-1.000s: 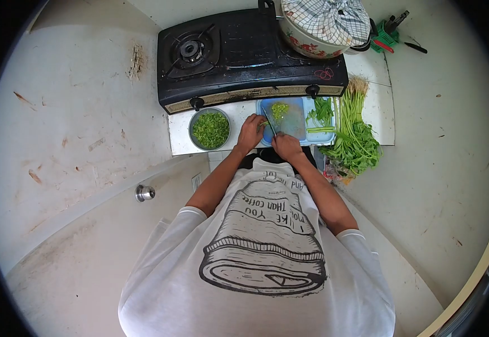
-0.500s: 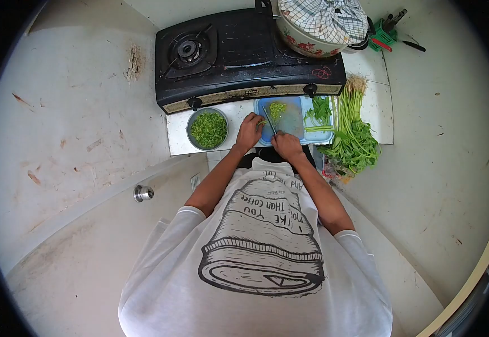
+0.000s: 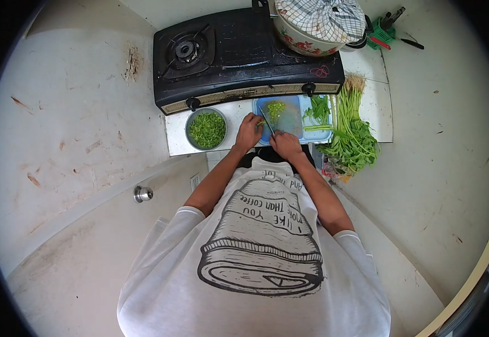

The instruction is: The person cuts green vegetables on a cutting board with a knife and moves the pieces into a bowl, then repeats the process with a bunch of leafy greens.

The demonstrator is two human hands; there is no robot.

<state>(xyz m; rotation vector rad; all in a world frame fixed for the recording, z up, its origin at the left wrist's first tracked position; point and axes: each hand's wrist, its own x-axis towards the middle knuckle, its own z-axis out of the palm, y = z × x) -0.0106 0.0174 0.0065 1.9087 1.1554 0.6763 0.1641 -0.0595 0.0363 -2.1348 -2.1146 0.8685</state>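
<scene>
My right hand is closed round the handle of a knife, its blade slanting up and left over a blue cutting board. Left of the blade, my left hand has its fingers bent together on green stalks at the board's edge. Just beyond the blade lies a small heap of chopped greens. On the right part of the board rest cut leaves and a few pale stalks.
A bowl of chopped greens stands left of the board. To the right lies a big bunch of leafy stalks with roots. Behind are a black gas stove, a cloth-topped pot and a green basket with utensils.
The whole view has shifted very slightly. Both hands stay in nearly the same place, and the knife blade has tilted a little further to the left.
</scene>
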